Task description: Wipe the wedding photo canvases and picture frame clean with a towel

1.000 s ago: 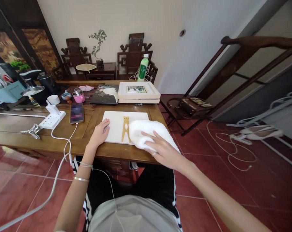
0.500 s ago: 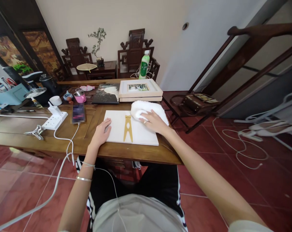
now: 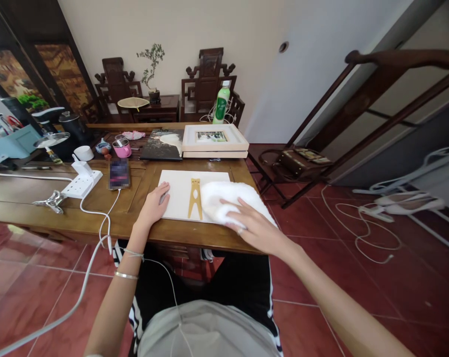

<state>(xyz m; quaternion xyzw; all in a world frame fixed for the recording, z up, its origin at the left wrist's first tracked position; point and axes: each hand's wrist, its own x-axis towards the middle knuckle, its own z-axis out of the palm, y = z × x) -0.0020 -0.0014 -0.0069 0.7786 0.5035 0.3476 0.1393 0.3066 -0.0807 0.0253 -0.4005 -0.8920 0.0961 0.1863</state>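
My right hand [image 3: 252,223] presses a white fluffy towel [image 3: 232,193] down on the right part of a white board [image 3: 176,193], its fingers bent over the cloth. The towel hangs past the board's right side onto the wood. My left hand [image 3: 155,201] lies flat at the board's left edge, fingers stretched out, holding nothing. Between the two hands, a flat yellow piece [image 3: 195,198] with two legs, a hole in the middle and small ears at the top rests on the board.
Behind the board are framed pictures [image 3: 215,141], a dark picture panel [image 3: 161,144] and a green bottle [image 3: 221,103]. To the left lie a phone [image 3: 119,173], a white power strip [image 3: 83,183] with cables, and a pink cup [image 3: 121,148]. A wooden chair [image 3: 299,163] stands right.
My right hand has pulled the towel from the board's upper right corner down towards me and to the right. My left hand has stayed on the board's left edge.
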